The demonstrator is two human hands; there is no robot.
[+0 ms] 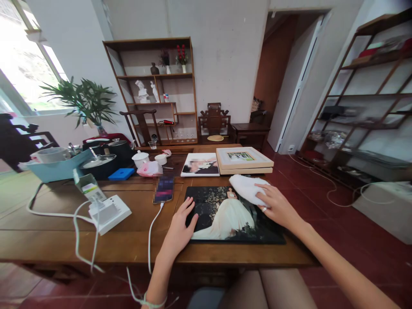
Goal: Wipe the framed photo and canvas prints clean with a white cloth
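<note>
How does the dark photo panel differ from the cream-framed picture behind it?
The dark photo panel carries its image out to the edges; the cream-framed picture has a small image within a wide pale border. The left hand rests on the panel and the right hand holds a white cloth over it, while neither touches the cream-framed picture. Both lie flat, face up.

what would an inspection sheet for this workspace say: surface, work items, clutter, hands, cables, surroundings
Surface: brown wooden table
Work items: dark photo panel showing a white gown, lying flat; white cloth at its upper right
Clutter: smartphone, white power strip, blue basket, framed picture beyond the panel
Hands: left hand spread on the panel's left edge; right hand holding the cloth
Cables: white charging cable runs from the smartphone over the near edge
Surroundings: wooden display shelf, leafy plant, open door
</note>
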